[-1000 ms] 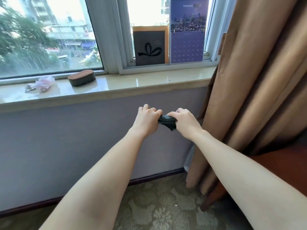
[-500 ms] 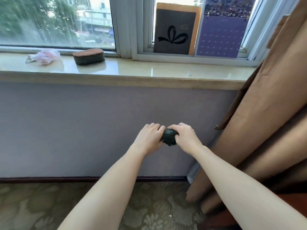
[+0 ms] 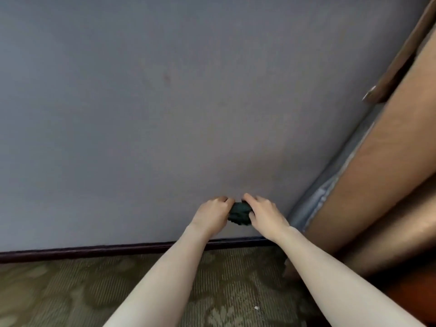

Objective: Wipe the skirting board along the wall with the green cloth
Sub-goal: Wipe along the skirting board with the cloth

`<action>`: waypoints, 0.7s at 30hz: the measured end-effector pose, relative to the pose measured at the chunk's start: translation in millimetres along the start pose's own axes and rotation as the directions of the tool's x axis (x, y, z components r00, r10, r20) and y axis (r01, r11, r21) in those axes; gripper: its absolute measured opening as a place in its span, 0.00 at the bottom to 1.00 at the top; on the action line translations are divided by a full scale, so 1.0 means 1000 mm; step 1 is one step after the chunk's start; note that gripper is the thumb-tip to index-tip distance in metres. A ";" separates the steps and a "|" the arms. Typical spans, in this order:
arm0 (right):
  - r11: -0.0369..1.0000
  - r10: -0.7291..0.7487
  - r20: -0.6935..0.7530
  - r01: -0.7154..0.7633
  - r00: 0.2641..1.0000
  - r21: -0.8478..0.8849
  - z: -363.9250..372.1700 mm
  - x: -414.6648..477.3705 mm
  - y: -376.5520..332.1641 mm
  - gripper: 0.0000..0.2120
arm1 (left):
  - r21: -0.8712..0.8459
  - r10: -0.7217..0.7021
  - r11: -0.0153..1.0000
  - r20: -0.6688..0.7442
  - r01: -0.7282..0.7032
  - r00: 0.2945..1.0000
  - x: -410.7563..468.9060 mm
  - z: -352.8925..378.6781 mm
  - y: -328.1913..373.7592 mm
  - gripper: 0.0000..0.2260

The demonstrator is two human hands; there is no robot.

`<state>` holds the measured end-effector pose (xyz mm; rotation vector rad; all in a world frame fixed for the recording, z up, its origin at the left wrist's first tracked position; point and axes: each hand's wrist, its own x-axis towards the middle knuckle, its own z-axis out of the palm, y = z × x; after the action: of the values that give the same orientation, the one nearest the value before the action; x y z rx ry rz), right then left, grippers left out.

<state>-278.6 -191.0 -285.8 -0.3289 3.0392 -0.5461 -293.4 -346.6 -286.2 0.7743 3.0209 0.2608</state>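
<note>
Green cloth [image 3: 240, 213], bunched into a dark wad, is gripped between the left hand [image 3: 212, 214] and the right hand [image 3: 265, 214] at lower centre of the frame. Below them the dark skirting board [image 3: 94, 251] is seen between grey wall [image 3: 141, 114] and patterned carpet [image 3: 70, 291]; brown curtain [image 3: 377, 173] hangs at right.

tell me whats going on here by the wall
A person is holding a bunched-up dark green cloth between both hands, the left hand and the right hand gripping it from either side. The cloth is in front of the grey wall, above the dark skirting board that runs along the patterned carpet. It is not on the board yet. A tan curtain hangs at the right.
</note>
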 end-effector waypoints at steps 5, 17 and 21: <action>1.000 0.002 -0.049 -0.001 0.999 0.021 0.089 0.024 0.043 0.16 | 0.012 0.033 0.999 -0.039 -0.033 0.999 0.023 0.096 -0.024 0.11; 0.998 -0.026 -0.167 0.034 0.986 0.048 0.253 0.065 0.139 0.11 | 0.056 0.118 0.992 -0.206 -0.109 0.971 0.066 0.286 -0.060 0.16; 0.999 0.007 -0.179 0.001 0.984 0.044 0.279 0.064 0.157 0.11 | -0.002 0.054 0.998 -0.204 -0.056 0.977 0.070 0.318 -0.051 0.13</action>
<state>-352.5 -155.5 -601.8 -0.2880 3.1927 -0.6771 -361.9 -306.5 -606.4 0.8840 3.1893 0.3748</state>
